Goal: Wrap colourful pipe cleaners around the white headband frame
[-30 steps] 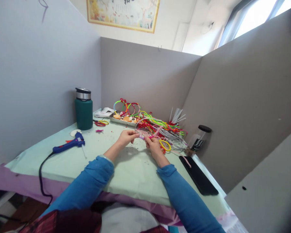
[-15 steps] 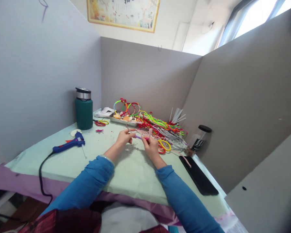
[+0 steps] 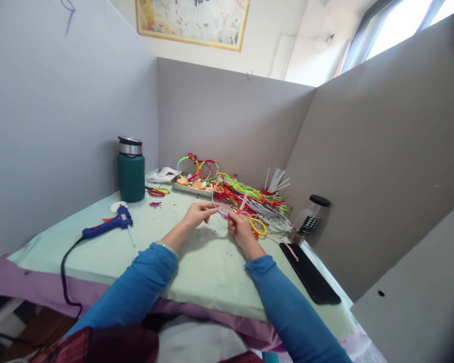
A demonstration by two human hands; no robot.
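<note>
My right hand (image 3: 242, 231) is closed on a thin lilac-and-pink fuzzy strip (image 3: 222, 214), its fingertips drawn narrow. My left hand (image 3: 192, 217) brings its fingertips to the strip's other side, nearly together; whether they pinch it, I cannot tell. The strip is above the middle of the pale green cloth (image 3: 208, 277), which gives both forearms room down to the purple edging (image 3: 49, 285). Leftward, cloth stretches toward the blue glue gun (image 3: 106, 227). Ahead it's tighter: the colourful heap of stems (image 3: 257, 196) and the metal tray's rim (image 3: 191, 190) lie before the grey partition (image 3: 227, 111). A yellow loop (image 3: 264, 228) sits just beside my right hand.
</note>
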